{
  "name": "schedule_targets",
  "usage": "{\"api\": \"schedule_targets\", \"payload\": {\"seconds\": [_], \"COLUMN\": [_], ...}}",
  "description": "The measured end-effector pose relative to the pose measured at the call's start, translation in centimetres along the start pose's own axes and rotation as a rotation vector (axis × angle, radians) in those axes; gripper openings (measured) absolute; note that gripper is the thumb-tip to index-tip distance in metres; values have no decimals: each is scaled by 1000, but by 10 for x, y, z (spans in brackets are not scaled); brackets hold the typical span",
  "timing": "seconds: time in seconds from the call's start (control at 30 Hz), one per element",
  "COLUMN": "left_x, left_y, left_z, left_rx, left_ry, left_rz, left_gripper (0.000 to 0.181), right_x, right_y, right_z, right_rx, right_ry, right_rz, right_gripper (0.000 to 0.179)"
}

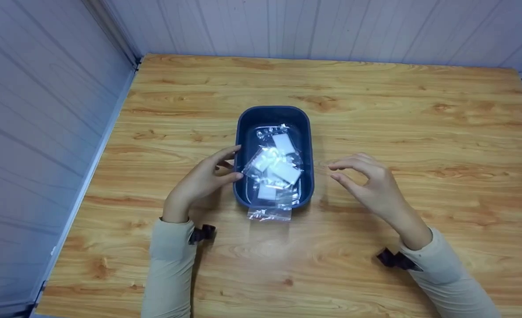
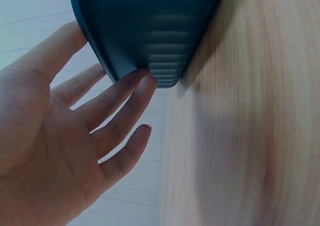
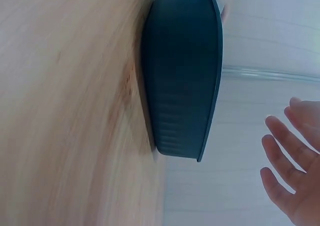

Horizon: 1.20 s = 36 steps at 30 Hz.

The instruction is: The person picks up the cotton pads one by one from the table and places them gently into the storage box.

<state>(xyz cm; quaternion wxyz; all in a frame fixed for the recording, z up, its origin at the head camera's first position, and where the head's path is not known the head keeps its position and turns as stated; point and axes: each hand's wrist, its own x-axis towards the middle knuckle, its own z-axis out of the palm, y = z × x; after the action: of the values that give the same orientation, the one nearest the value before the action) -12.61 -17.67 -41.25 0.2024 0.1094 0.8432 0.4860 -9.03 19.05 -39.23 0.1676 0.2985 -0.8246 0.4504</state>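
Note:
A dark blue plastic bin stands on the wooden table, holding several clear zip bags with white rectangular pieces inside. One bag hangs over the bin's near rim. My left hand grips the bin's left rim: thumb and index fingertips reach over the edge, while other fingers touch the ribbed outer wall, as the left wrist view shows. To the right of the bin, my right hand hovers apart from it, loosely curved with nothing between thumb and fingers.
The wood-grain table extends around the bin on every side. Pale panelled walls border it at the back and on the left. Dark wrist mounts stick out from both sleeves.

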Motion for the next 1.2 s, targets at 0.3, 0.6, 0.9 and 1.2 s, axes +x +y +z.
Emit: {"api": "schedule_targets", "payload": {"seconds": [0.3, 0.6, 0.9, 1.2], "left_x": [0, -2, -3, -6], "left_y": [-2, 0, 4, 5], "left_z": [-2, -4, -5, -6], "left_rx": [7, 120, 271, 308], "left_ry": [10, 37, 81, 108], "left_rz": [-6, -22, 37, 35], "left_gripper": [70, 69, 63, 62], "right_x": [-4, -11, -18, -18], "right_y": [-1, 3, 7, 3], "right_z": [-13, -27, -43, -55], "right_rx": [-27, -54, -98, -132], "right_ry": [30, 82, 147, 202], "right_rz": [39, 62, 134, 175], "right_gripper": [29, 29, 25, 22]}}
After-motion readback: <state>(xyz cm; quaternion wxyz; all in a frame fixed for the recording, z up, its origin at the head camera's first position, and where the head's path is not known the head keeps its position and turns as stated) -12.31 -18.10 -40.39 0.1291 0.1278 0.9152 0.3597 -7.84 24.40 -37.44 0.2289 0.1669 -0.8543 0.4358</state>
